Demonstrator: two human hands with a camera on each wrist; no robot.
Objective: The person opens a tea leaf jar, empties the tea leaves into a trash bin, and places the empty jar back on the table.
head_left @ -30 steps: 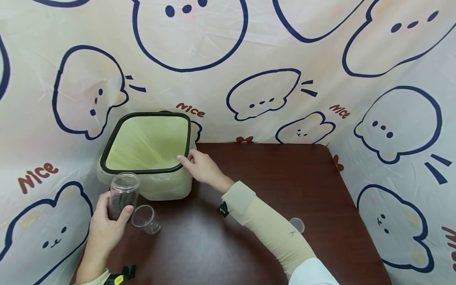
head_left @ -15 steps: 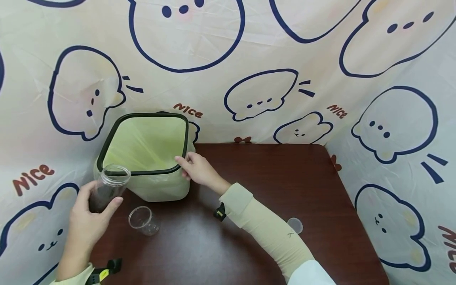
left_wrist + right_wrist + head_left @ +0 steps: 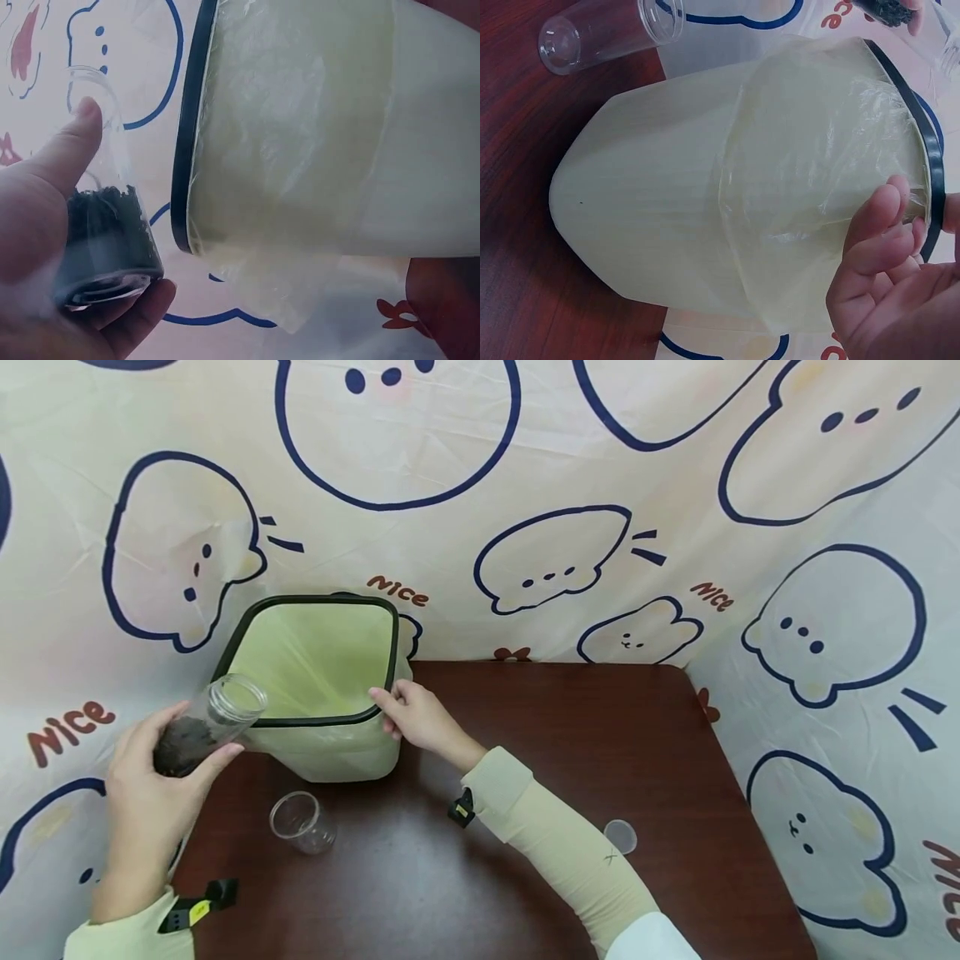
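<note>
My left hand [image 3: 142, 802] grips a clear jar [image 3: 234, 699] around its lower body. It tilts with its open mouth over the near left rim of a pale green trash bin [image 3: 337, 756]. Dark, crumbly bits [image 3: 112, 229] fill the jar's lower part in the left wrist view; their kind is unclear. A thin plastic liner [image 3: 802, 165] is folded over the bin's black rim [image 3: 907, 97]. My right hand [image 3: 426, 717] pinches that rim and liner at the near right corner, thumb on the inner side, curled fingers outside.
A second clear jar [image 3: 303, 824] stands on the dark wooden table [image 3: 420, 893] in front of the bin. A small translucent disc [image 3: 620, 837], like a lid, lies beside my right forearm. Printed cloth [image 3: 450, 552] hangs behind and at both sides.
My left hand has moved left and up with the jar, tipping it further towards the bin, and its mouth has come over the rim. The right hand stays at the bin's corner.
</note>
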